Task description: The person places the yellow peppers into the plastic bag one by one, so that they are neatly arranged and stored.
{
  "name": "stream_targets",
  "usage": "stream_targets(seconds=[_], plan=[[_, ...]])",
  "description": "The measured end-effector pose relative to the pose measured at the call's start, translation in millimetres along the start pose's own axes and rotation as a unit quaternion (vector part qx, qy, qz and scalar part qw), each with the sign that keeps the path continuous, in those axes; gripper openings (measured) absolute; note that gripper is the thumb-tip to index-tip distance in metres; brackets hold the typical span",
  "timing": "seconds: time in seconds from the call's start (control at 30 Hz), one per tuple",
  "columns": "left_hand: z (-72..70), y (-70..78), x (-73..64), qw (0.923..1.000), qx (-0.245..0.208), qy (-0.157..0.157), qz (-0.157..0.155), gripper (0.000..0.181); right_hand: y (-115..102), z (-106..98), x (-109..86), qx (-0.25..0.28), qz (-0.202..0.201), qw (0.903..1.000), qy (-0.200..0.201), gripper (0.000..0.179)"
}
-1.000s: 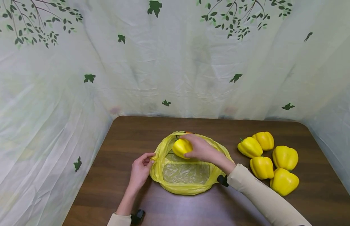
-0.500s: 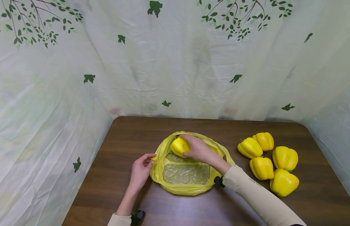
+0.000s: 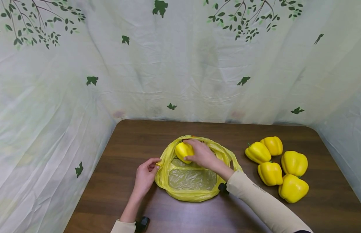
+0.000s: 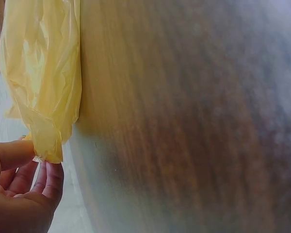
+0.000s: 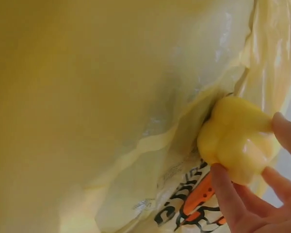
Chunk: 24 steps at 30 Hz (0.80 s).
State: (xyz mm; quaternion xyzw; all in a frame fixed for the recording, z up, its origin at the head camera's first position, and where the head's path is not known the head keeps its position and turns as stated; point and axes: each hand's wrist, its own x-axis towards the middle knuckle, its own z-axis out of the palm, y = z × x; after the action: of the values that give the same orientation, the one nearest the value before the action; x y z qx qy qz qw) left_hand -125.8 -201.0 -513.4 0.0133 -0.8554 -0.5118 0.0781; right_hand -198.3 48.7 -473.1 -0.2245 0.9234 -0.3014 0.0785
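- Far left: pale cloth [image 3: 90, 129] with green leaf prints, hanging beside and behind the wood-grain desk [image 3: 130, 139].
- Left hand [image 3: 145, 174]: thumb and fingers pinch the left edge of the yellow plastic bag [image 3: 195, 195]. The left wrist view shows the pinched film bunched between thumb and fingertips. Place and grip much as a second ago; the rim stays steadied on this side.
- Bag: on the desk, mouth spread wide and facing up. Black-and-orange print [image 5: 199, 196] on the film, seen from the right wrist.
- Held yellow pepper [image 3: 184, 152]: within the bag's mouth, toward the rear left. It sits slightly further left than a second ago, so I judge it is being placed rather than carried in. Whether it touches the bag's bottom I cannot tell; the film is blurred there.
- Right hand [image 3: 200, 153]: reaches in over the right rim, thumb and fingertips pinching the pepper; it has shifted left with it. Not yet let go, so this placement looks unfinished.
- Right side of desk: five loose yellow peppers [image 3: 270, 173], grouped close together, well apart from the bag. No change among them; by my reading, that cluster is untouched by the present step.
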Motion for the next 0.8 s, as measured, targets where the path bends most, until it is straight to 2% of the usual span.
stream_targets(seconds=[0.23, 0.33, 0.8], plan=[[0.1, 0.7, -0.6, 1.0, -0.001, -0.001, -0.001, 0.025, -3.7, -7.0, 0.9, -0.012, -0.016, 0.9993, -0.032, 0.069], [0.5, 0.0, -0.2, 1.0, -0.001, -0.001, -0.002, 0.025, -5.4, -8.3, 2.0, -0.006, -0.007, 0.9993, -0.036, 0.07], [1.3, -0.5, 0.0, 1.0, -0.006, 0.003, 0.007, 0.026, -15.6, 1.6, 3.1, 0.014, 0.061, 0.9978, 0.022, 0.072]])
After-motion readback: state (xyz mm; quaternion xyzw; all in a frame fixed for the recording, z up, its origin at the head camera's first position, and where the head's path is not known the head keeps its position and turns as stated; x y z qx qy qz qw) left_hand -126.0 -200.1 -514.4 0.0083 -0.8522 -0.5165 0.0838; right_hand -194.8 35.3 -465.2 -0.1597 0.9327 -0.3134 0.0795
